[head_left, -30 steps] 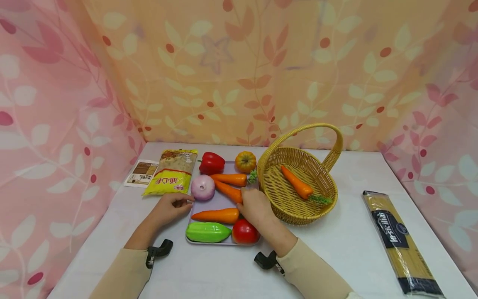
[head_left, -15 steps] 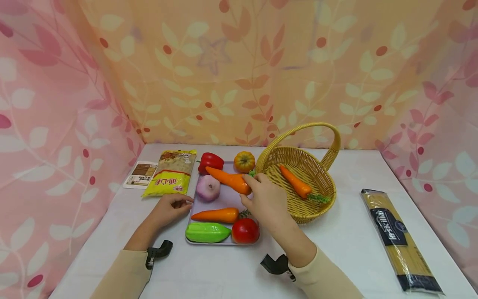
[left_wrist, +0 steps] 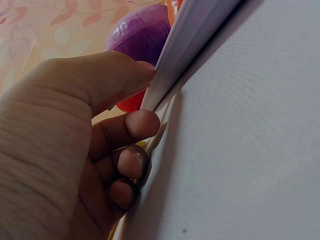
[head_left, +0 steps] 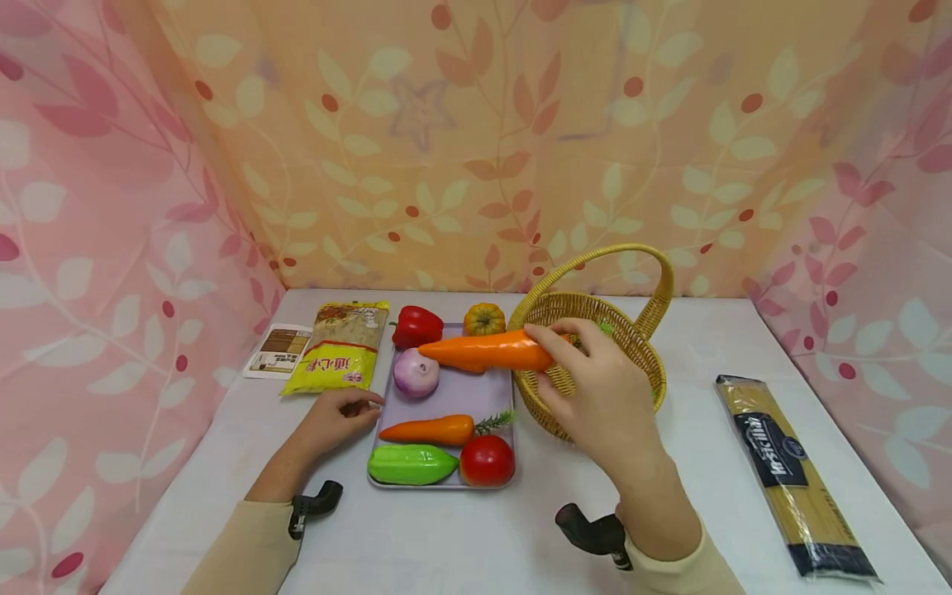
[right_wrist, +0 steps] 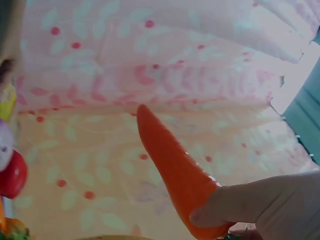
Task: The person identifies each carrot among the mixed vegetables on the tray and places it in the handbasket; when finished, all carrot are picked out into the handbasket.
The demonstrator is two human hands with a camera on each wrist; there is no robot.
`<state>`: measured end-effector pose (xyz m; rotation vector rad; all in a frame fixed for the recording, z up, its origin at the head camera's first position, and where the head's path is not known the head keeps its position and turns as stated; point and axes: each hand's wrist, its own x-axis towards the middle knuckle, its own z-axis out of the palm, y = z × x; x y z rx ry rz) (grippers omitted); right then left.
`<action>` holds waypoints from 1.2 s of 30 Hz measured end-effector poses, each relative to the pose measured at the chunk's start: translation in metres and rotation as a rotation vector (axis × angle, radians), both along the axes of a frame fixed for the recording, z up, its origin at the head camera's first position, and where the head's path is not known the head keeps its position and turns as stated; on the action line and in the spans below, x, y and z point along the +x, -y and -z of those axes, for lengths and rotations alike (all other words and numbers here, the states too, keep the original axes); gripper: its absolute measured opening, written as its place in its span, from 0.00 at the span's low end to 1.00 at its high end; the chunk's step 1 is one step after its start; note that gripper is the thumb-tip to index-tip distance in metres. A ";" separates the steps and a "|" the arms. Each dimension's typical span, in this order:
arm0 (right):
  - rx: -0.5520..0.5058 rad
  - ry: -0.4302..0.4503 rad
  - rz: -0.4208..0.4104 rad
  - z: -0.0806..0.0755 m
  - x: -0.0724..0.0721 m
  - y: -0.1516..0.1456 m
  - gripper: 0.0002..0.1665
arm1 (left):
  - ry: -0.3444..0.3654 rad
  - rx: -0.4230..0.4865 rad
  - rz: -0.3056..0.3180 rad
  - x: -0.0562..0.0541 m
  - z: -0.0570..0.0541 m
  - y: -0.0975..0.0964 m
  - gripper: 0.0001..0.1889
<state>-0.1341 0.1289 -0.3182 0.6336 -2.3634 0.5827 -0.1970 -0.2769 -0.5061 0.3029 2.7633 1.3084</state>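
My right hand point(head_left: 610, 401) pinches an orange carrot point(head_left: 506, 350) by its thick end, holding it over the tray's right side and the basket's left rim. In the right wrist view the carrot point(right_wrist: 170, 160) points upward, with the thumb pressed along it. Behind the held carrot, another carrot point(head_left: 470, 368) on the lilac tray point(head_left: 446, 398) is mostly hidden. My left hand point(head_left: 338, 420) rests at the tray's left edge. Its thumb touches the rim and its fingers curl loosely in the left wrist view, beside the purple onion point(left_wrist: 142, 37).
On the tray are a red bell pepper point(head_left: 417, 327), small pumpkin point(head_left: 484, 320), third carrot point(head_left: 431, 430), green vegetable point(head_left: 412, 464) and tomato point(head_left: 487, 460). A wicker basket point(head_left: 654, 368) stands right of it. A yellow food packet point(head_left: 338, 347) lies left, a noodle packet point(head_left: 796, 479) far right.
My right hand has picked a carrot up off the tray and carried it right toward the basket. The onion has shifted slightly on the tray. The left hand stays put.
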 end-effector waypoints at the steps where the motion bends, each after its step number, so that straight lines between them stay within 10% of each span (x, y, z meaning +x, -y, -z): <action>1: -0.016 -0.009 0.005 -0.003 0.002 -0.005 0.29 | -0.001 0.000 0.000 0.000 0.000 0.000 0.10; 11: -0.091 -0.038 0.161 -0.019 0.014 -0.054 0.32 | -0.001 -0.005 -0.009 -0.001 0.000 0.001 0.11; 21: -0.083 0.204 0.399 -0.019 0.012 -0.110 0.32 | 0.001 0.003 -0.002 0.000 0.001 -0.001 0.11; 36: -0.025 0.684 0.446 0.029 -0.061 -0.151 0.35 | -0.001 -0.003 -0.001 0.001 -0.001 -0.002 0.11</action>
